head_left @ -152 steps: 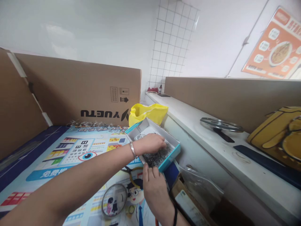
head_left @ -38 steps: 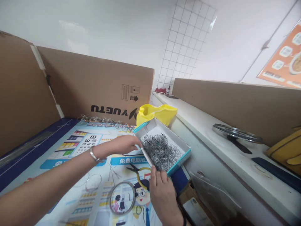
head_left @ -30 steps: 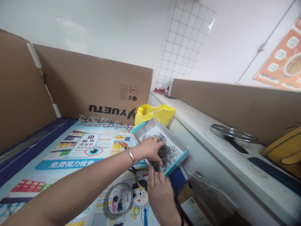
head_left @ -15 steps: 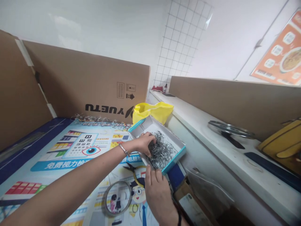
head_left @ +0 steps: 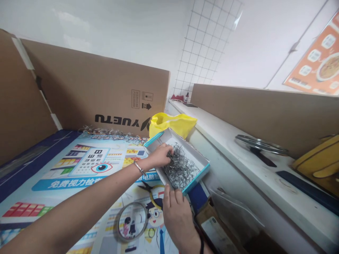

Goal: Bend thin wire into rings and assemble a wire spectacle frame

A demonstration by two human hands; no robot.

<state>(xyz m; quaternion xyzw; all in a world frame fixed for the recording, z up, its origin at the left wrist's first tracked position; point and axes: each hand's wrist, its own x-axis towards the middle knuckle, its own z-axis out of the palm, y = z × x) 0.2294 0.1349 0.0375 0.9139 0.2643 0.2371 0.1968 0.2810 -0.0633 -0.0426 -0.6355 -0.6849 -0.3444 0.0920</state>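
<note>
An open cardboard box (head_left: 197, 181) with turquoise edges holds a tangled heap of small silvery metal pieces (head_left: 181, 169). My left hand (head_left: 161, 155), with a silver bangle at the wrist, reaches over the box's left side, its fingers closed at the upper edge of the heap. What those fingers hold is too small to make out. My right hand (head_left: 178, 211) rests against the near edge of the box with its fingers together, and the fingertips are partly hidden there. Pliers with yellow handles (head_left: 150, 192) and a round clear dish (head_left: 132, 221) lie left of my right hand.
A yellow bag (head_left: 174, 123) stands behind the box. Brown cardboard panels (head_left: 106, 88) rise at the back and left. On the white ledge (head_left: 219, 137) at the right sits a round glass lid (head_left: 261, 144). A clear plastic bag (head_left: 235, 208) is below the ledge.
My left hand has moved up and back from the middle of the heap to its upper edge, and its fingers have drawn together. More of the metal pieces show. My right hand has barely moved.
</note>
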